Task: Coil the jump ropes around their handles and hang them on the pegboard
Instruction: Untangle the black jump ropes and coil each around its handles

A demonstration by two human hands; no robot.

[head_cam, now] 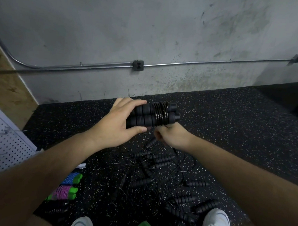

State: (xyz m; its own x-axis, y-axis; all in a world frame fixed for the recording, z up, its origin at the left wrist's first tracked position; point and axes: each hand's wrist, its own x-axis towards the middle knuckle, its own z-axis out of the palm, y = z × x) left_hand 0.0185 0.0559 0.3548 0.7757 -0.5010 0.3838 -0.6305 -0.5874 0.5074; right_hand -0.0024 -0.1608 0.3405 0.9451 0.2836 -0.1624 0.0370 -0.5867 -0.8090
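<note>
Black foam handles, ribbed, matt. Black cord wound on them: glossy, plastic-looking coat, catches light. Rubber floor: dark w/ pale flecks, grainy, matt. Concrete wall: bare, rough, stained & scuffed. Metal conduit on it, dull sheen. White pegboard at left: perforated, smooth, matt. Wood panel above it, unfinished, prob. ply. Braided bundles on floor, pink & blue, w/ smooth green plastic-looking ends. White shoes, uppers cloth-like.

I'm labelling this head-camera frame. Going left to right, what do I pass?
In order: pegboard → green-handled coiled ropes → left hand → right hand → rightmost white shoe.
</note>
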